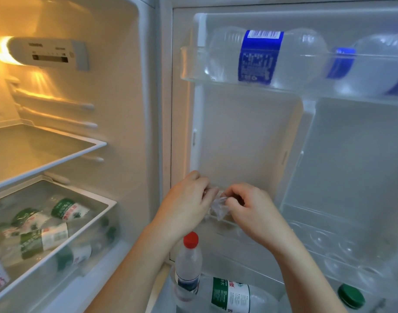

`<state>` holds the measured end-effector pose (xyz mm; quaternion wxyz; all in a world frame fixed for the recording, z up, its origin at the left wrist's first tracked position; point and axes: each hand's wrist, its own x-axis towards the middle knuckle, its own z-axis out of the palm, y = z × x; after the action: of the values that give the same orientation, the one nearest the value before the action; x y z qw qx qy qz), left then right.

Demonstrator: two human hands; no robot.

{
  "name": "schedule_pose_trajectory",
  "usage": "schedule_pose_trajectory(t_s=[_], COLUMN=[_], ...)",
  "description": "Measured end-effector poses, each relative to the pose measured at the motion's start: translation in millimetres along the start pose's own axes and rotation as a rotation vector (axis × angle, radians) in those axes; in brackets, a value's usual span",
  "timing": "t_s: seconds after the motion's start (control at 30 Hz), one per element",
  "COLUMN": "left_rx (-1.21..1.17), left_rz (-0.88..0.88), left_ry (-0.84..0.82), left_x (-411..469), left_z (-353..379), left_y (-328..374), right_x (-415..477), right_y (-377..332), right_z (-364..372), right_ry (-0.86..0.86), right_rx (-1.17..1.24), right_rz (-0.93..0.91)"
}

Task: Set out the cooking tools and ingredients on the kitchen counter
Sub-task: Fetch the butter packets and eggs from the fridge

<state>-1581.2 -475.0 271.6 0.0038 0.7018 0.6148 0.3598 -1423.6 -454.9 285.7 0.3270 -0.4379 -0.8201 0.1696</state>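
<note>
I face an open fridge. Both hands meet at the middle shelf (306,222) of the open fridge door. My left hand (189,202) and my right hand (252,208) each pinch a small crumpled clear plastic bag (218,207) between them. What the bag holds is hidden by my fingers. The bag hangs just above the shelf's front rail.
The top door shelf (193,64) carries blue-labelled water bottles (259,56) lying down. Below my hands stand a red-capped bottle (189,263) and green-labelled bottles (229,294). A drawer (58,245) on the left holds several green-labelled bottles. A glass shelf (46,154) sits above it.
</note>
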Motion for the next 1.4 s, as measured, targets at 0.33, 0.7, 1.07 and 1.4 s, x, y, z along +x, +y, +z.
schedule_pose_trajectory(t_s=[0.33, 0.7, 1.07, 1.4], left_rx=[-0.177, -0.144, -0.362, -0.619], left_rz=[0.133, 0.177, 0.179, 0.035], left_ry=[-0.044, -0.056, 0.082, 0.105], left_x=[-5.1, -5.3, -7.7, -8.3], left_z=[-9.1, -7.8, -5.2, -15.0], left_y=[-12.8, -16.4, -19.1, -23.8], right_x=[-1.3, -4.9, -3.1, -14.6], right_y=[0.2, -1.9, 0.2, -2.8], right_z=[-5.0, -5.5, -8.7, -16.2], right_ry=[-0.008, -0.006, 0.231, 0.211], right_rx=[0.105, 0.129, 0.457, 0.638], right_rz=[0.014, -0.019, 0.057, -0.029])
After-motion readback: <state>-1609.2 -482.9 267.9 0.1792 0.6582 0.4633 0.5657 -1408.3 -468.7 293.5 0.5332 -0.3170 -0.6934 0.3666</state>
